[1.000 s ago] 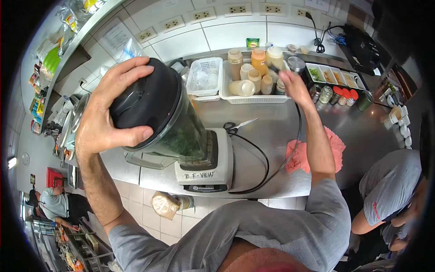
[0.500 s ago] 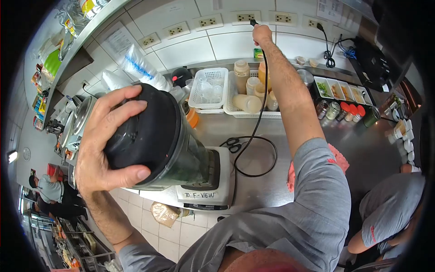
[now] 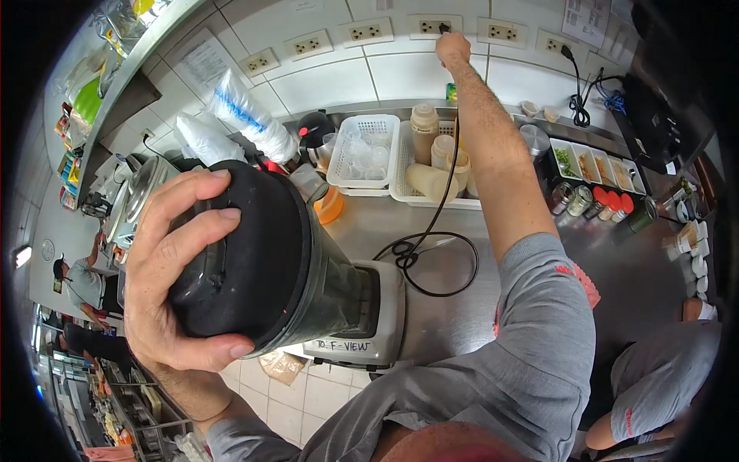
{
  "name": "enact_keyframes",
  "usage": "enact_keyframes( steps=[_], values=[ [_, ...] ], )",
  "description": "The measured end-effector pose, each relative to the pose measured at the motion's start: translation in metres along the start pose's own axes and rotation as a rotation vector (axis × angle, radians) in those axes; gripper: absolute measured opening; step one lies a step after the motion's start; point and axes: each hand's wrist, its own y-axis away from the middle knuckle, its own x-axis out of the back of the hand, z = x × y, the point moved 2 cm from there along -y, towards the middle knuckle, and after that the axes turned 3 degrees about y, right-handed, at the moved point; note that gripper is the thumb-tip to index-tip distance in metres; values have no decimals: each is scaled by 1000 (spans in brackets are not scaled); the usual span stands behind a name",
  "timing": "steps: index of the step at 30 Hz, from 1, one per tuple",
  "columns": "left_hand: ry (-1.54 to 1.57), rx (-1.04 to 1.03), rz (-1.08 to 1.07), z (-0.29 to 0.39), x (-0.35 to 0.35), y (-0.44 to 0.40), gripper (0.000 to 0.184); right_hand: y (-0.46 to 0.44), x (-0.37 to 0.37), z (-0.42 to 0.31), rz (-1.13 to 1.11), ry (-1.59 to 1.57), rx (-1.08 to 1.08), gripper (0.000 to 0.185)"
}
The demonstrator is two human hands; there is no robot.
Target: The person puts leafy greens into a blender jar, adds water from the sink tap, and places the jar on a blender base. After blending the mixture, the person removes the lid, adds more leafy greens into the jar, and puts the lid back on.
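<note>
My left hand [image 3: 165,269] is wrapped over the black lid [image 3: 265,258] of a blender jar [image 3: 327,285], fingers on top and thumb at the near side. The jar sits on a pale blender base [image 3: 385,308] labelled "TO: F-VIEW". At the wall, my right hand [image 3: 453,51] is closed around a black power plug [image 3: 444,28], whose end is against the right side of a wall outlet [image 3: 427,25]. A black cord [image 3: 441,208] hangs from that hand and loops on the steel counter. Scissors [image 3: 423,246] lie by the loop.
White baskets hold clear plastic cups [image 3: 369,154] and sauce bottles [image 3: 425,131]. Spice jars [image 3: 593,202] and a topping tray [image 3: 596,165] stand at the right. A co-worker's grey sleeve [image 3: 666,362] is close on the right. Other people [image 3: 85,281] work at far left.
My right hand has brought the plug from the outlet's lower edge up against its right-hand socket. My left hand stays on the lid, and the view has shifted slightly.
</note>
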Motion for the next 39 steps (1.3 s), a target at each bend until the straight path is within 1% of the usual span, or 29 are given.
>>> enact_keyframes(
  steps=[2,3,5,6,7,9,11,14,16,17,19,20,23,25,27,29,31,32,33,35,36,37,38,39],
  values=[
    [-4,-11,7,0,0,1,80,6,-1,0,-77,70,5,26],
    [-7,-2,18,2,-1,0,80,8,-1,-1,-79,66,8,26],
    [-16,15,30,2,-1,1,80,17,8,-3,-31,-105,-146,27],
    [-13,4,29,1,-1,1,80,23,17,-10,-64,10,-18,29],
    [-9,-7,28,0,-1,0,79,17,16,-12,-68,8,-16,29],
    [-3,-1,42,2,-3,-1,79,-2,8,-13,-171,138,16,28],
    [5,2,58,2,-4,-1,79,-11,0,-10,-171,116,5,27],
    [-15,-24,44,2,-2,-2,80,-18,-5,-11,-149,45,-36,27],
    [-41,13,-9,3,0,-2,80,-16,-6,-6,-147,-230,-175,37],
    [-44,16,-7,3,0,-1,79,-15,0,-5,-155,-225,-176,37],
    [-40,55,-30,4,3,-1,79,-11,18,-2,-286,52,15,43],
    [-77,36,-57,2,3,2,84,-3,23,7,-308,60,11,43],
    [-80,20,-59,4,4,3,82,21,60,6,118,-44,282,48],
    [-96,-21,-67,5,6,5,77,78,95,14,113,-244,334,43],
    [-46,-30,-27,5,4,8,74,179,142,11,78,-407,316,24],
    [-4,-87,-12,2,2,11,70,258,170,40,58,-370,314,24],
    [-28,-151,10,8,1,10,68,343,192,53,-36,-388,115,22],
    [98,-176,-88,23,7,13,89,380,199,63,-76,-370,87,22],
    [53,-147,-34,-4,-1,14,84,415,204,75,-113,-353,61,23],
    [-27,-67,-73,-8,-2,16,82,487,204,85,-109,-380,-69,20],
    [76,-19,-133,33,9,24,80,519,201,93,-117,-387,-124,21],
    [127,115,-122,18,5,17,78,548,195,100,-124,-395,-181,21],
    [42,-36,-30,1,0,13,76,573,188,103,-109,-384,-204,21],
    [-39,-185,65,-10,-4,16,75,598,180,104,-146,-348,-276,27]
  ],
)
